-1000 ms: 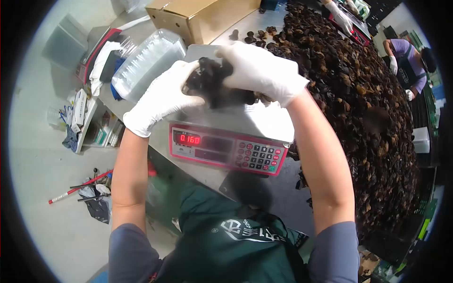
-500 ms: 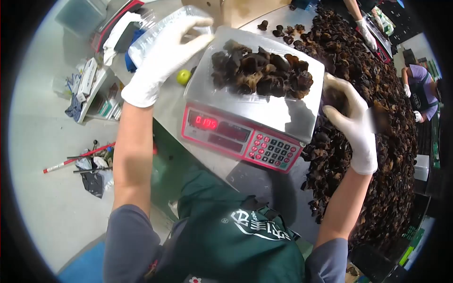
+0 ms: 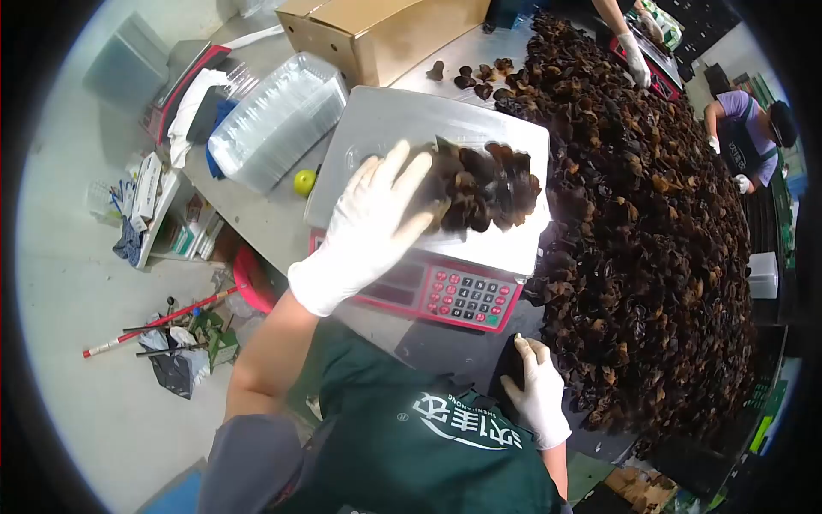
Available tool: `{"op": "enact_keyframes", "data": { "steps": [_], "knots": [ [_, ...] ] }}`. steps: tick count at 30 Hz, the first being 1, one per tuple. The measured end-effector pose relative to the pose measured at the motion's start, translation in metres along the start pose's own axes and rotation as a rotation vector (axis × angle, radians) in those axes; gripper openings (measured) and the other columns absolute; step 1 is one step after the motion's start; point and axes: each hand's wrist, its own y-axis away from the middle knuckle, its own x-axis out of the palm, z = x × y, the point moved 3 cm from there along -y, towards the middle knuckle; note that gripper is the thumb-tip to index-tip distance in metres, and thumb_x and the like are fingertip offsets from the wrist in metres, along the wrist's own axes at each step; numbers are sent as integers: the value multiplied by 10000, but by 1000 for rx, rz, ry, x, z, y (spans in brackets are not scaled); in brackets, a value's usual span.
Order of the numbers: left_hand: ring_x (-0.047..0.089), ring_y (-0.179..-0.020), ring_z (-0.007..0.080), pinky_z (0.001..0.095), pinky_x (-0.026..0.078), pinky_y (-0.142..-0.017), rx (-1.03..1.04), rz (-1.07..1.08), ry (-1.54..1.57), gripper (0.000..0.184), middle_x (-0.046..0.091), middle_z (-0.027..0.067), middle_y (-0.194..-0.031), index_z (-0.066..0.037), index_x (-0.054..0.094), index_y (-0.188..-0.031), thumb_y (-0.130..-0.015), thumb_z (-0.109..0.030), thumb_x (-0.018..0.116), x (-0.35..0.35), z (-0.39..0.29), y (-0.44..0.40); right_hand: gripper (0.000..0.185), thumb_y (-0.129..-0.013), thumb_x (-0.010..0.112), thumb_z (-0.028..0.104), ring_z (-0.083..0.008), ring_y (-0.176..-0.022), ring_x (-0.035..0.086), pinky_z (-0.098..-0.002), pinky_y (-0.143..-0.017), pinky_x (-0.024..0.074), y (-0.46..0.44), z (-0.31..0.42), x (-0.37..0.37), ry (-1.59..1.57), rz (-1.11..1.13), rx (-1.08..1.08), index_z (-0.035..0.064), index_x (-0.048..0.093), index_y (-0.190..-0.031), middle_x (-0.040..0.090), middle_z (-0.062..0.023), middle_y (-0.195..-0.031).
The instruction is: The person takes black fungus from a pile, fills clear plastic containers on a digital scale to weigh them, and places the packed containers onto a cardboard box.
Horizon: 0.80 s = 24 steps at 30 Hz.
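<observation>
Mushroom pile [image 3: 651,248] beside scale [image 3: 411,111] | wood ear portion [image 3: 492,193] on scale; likely light, soft, slippery, tearable; best cupped broadly from beneath | left hand [image 3: 364,227] spread at its side | right hand [image 3: 541,398] half-curled near pile, grip unclear

— Scale [image 3: 505,319] colours?
— Casing pinkish red, plate [image 3: 355,128] silver-grey.
— Heap [image 3: 642,257]?
— Dark brown, amber-flecked. Gloves [image 3: 364,227] plain white.
— Apron [image 3: 402,463]?
— Deep green, white lettering [image 3: 471,420]. Sleeves [image 3: 253,458] slate grey, carton [image 3: 394,43] tan, fruit [image 3: 305,182] yellow-green.
</observation>
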Motion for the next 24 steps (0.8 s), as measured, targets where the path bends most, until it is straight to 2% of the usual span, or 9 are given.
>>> {"op": "enact_keyframes", "data": {
  "steps": [2, 4, 6, 9, 12, 15, 19, 21, 24],
  "knots": [
    [396, -1460, 395, 467, 309, -1215, 46, 44, 126, 701, 452, 232, -1537, -49, 410, -1538, -925, -216, 707, -11, 6, 3, 803, -736, 840, 197, -336, -1189, 621, -420, -914, 554, 3, 2, -13, 91, 31, 47, 87, 504, -1457, 575, -162, -1361],
    [422, -1463, 314, 422, 308, -1219, -5, -95, 396, 640, 475, 169, -1547, -37, 446, -1519, -938, -146, 692, -25, 13, -1, 862, -729, 856, 246, -348, -1186, 629, -430, -911, 553, 1, -2, -28, 156, 6, 34, 92, 479, -1489, 559, -180, -1409],
    [452, -1438, 237, 380, 322, -1209, -54, -210, 525, 589, 489, 134, -1541, -13, 462, -1506, -952, -59, 653, -37, 31, -5, 765, -735, 839, 183, -328, -1053, 674, -413, -855, 561, -8, -9, -45, 137, -94, 7, 82, 534, -1429, 633, -153, -1287],
    [616, -1228, 218, 347, 431, -1112, -211, -245, 669, 399, 670, 101, -1294, -3, 639, -1315, -917, 10, 664, -45, 53, -7, 546, -745, 794, 76, -294, -902, 686, -394, -780, 553, -31, 4, -74, 30, -206, -20, 64, 623, -1263, 698, -107, -1106],
    [660, -1122, 230, 362, 475, -1043, -158, -162, 443, 333, 717, 81, -1156, -43, 706, -1196, -864, -25, 726, -52, 48, -21, 546, -750, 788, 66, -286, -885, 682, -385, -769, 551, -55, 16, -82, 30, -224, -80, 73, 629, -1271, 700, -98, -1098],
    [671, -1045, 260, 385, 497, -979, 88, -118, 258, 328, 714, 85, -1107, -85, 735, -1144, -818, -90, 769, -53, 30, -42, 542, -756, 789, 68, -284, -876, 681, -379, -765, 550, -67, 20, -75, 39, -211, -105, 83, 634, -1275, 701, -91, -1100],
    [667, -942, 288, 392, 511, -887, 229, -8, 64, 188, 730, 91, -960, -77, 754, -1013, -838, -143, 738, -31, 38, -64, 534, -765, 794, 70, -280, -858, 676, -374, -761, 546, -63, 20, -71, 13, -201, -85, 90, 636, -1275, 702, -88, -1100],
    [680, -904, 233, 348, 522, -858, 92, 28, 163, 138, 743, 81, -948, -44, 751, -987, -876, -107, 698, -31, 45, -73, 529, -766, 797, 63, -272, -846, 673, -371, -756, 544, -55, 16, -72, 9, -230, -78, 90, 637, -1269, 704, -85, -1098],
    [655, -954, 100, 268, 517, -867, -255, 40, 712, 138, 739, 36, -984, 6, 746, -1039, -944, -46, 660, -47, 51, -74, 513, -765, 796, 30, -239, -811, 666, -362, -746, 538, -39, 10, -79, -9, -307, -93, 75, 638, -1252, 711, -81, -1087]
  ]
}}
